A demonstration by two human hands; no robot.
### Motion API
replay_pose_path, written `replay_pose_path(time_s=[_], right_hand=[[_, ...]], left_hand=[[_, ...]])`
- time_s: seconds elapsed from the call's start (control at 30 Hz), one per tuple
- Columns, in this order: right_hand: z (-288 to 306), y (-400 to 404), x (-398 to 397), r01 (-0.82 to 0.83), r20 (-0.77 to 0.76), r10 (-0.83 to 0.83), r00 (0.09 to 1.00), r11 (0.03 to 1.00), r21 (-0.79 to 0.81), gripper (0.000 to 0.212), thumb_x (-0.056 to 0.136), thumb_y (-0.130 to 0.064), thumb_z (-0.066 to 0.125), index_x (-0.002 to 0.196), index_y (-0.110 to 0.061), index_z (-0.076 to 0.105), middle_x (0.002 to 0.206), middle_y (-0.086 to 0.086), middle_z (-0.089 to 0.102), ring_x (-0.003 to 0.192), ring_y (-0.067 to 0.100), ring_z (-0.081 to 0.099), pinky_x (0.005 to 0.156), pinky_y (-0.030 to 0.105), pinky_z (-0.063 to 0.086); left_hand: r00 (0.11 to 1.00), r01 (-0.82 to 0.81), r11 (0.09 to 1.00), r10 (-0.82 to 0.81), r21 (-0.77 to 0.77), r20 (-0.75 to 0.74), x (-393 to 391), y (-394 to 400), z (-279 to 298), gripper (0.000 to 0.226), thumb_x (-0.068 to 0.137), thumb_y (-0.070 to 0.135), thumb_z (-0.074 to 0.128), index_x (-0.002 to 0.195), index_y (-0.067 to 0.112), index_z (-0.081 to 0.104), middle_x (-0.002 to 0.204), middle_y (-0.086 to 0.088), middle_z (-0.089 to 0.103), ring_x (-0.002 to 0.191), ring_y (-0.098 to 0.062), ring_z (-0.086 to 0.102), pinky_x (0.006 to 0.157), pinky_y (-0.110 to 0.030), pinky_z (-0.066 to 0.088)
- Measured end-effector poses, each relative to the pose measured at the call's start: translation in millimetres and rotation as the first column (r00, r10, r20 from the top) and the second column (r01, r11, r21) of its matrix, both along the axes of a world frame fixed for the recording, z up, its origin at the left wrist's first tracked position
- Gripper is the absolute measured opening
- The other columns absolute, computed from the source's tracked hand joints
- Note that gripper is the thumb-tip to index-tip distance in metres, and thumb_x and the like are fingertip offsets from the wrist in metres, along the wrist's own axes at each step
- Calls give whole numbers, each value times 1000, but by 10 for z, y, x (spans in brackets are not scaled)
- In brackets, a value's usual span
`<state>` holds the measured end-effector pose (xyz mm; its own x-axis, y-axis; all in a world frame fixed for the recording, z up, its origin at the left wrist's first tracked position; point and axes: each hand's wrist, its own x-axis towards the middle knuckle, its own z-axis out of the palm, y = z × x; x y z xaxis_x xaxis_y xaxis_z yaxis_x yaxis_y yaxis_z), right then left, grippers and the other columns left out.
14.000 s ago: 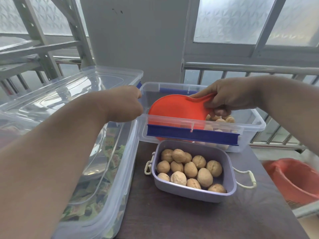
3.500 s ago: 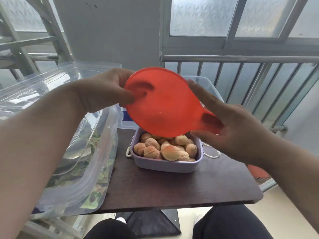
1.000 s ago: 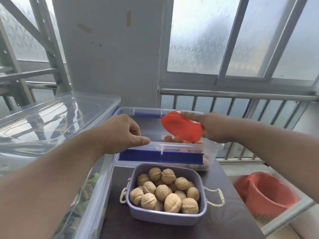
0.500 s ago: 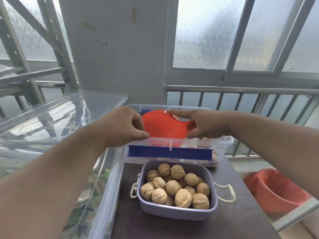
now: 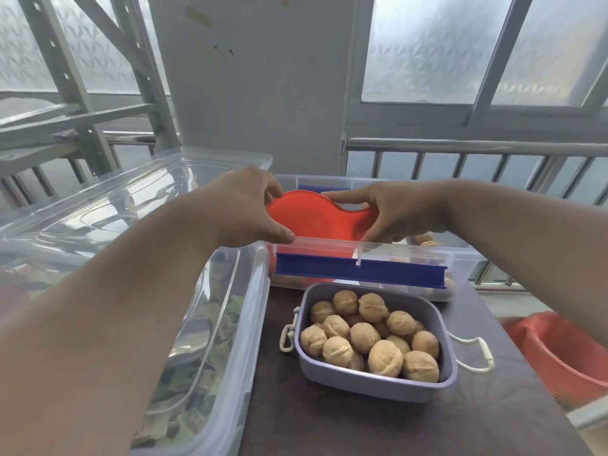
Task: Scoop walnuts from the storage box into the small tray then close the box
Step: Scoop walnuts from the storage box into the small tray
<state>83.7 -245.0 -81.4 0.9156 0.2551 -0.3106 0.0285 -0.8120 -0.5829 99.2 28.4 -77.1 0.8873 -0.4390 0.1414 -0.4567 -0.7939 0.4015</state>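
Lowered since a moment ago, the orange scoop (image 5: 316, 217) sits inside the storage box (image 5: 460, 255); the left hand (image 5: 246, 209) and right hand (image 5: 394, 212) pinch its ends, seemingly stowing it before closing.

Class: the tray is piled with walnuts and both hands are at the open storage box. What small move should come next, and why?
Probably let the red scoop go into the storage box: both the right hand and left hand hold it there, and the small tray looks full.

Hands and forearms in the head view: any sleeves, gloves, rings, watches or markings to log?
Both forearms are bare as far as the frame shows, with no sleeve. The left hand and right hand wear no gloves; no ring, watch, bracelet or marking is visible.
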Motion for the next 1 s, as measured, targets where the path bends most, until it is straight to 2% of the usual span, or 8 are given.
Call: replay_pose_path(time_s=[0.2, 0.27, 0.37, 0.43, 0.47, 0.57, 0.77, 1.0], right_hand=[[24, 171, 116, 18, -57, -10, 998, 989, 145, 79, 87, -9, 86, 138, -58, 51, 109, 21, 68, 79, 26, 53, 68, 35, 50], [-4, 158, 179, 90, -128, -62, 990, 969, 229, 73, 88, -3, 82, 143, -43, 56, 97, 16, 62, 73, 23, 48, 64, 34, 40], [-147, 127, 232, 215, -245, -148, 958, 937, 276, 33, 95, -6, 74, 125, -15, 66, 94, 13, 59, 63, 13, 45, 60, 26, 32], [-285, 75, 287, 281, -345, -186, 920, 927, 249, 28, 93, -17, 77, 117, -6, 68, 100, 10, 68, 74, 16, 65, 63, 25, 52], [-348, 38, 310, 300, -398, -190, 898, 924, 237, 35, 90, -23, 80, 121, -7, 71, 113, 10, 74, 93, 22, 74, 79, 34, 62], [-384, 4, 302, 283, -451, -160, 878, 934, 220, 49, 87, -29, 85, 133, -18, 72, 135, 9, 71, 122, 32, 70, 109, 52, 53], [-366, 25, 237, 249, -436, -131, 891, 942, 226, 47, 91, -31, 81, 134, -12, 72, 133, 13, 73, 126, 34, 68, 113, 56, 48], [-296, 40, 128, 228, -168, -178, 970, 910, 348, 46, 86, -26, 87, 126, -11, 72, 128, 18, 73, 119, 40, 69, 106, 51, 53]], left_hand=[[999, -2, 999, 3, 41, -32, 25, -35, -38, 81, 71, 46, 96, 141, 22, 63, 122, 5, 69, 103, -18, 66, 87, -30, 45], [1000, -6, 999, 7, 45, -29, 29, -37, -34, 80, 70, 47, 96, 140, 23, 64, 120, 5, 69, 104, -19, 66, 86, -30, 43], [1000, -14, 999, 15, 51, -20, 19, -45, -29, 78, 70, 48, 97, 137, 21, 66, 118, 3, 70, 103, -21, 66, 86, -29, 43], [1000, -17, 998, 18, 52, -19, 16, -48, -28, 82, 69, 49, 96, 139, 20, 65, 119, 2, 70, 105, -22, 66, 87, -30, 44], [999, -19, 999, 20, 51, -25, 14, -48, -30, 83, 69, 49, 96, 140, 20, 64, 120, 2, 70, 105, -22, 65, 88, -30, 44], [999, -30, 999, 31, 34, -44, 11, -48, -25, 87, 69, 48, 97, 143, 19, 62, 124, 1, 68, 106, -22, 64, 88, -31, 43], [999, -44, 999, 44, 24, -16, 34, -26, -32, 96, 65, 55, 97, 147, 22, 58, 126, 4, 65, 101, -21, 61, 86, -31, 43], [998, -57, 998, 57, -40, 0, 62, -38, -43, 69, 84, 50, 84, 142, 21, 61, 129, 1, 67, 108, -22, 64, 90, -31, 44]])
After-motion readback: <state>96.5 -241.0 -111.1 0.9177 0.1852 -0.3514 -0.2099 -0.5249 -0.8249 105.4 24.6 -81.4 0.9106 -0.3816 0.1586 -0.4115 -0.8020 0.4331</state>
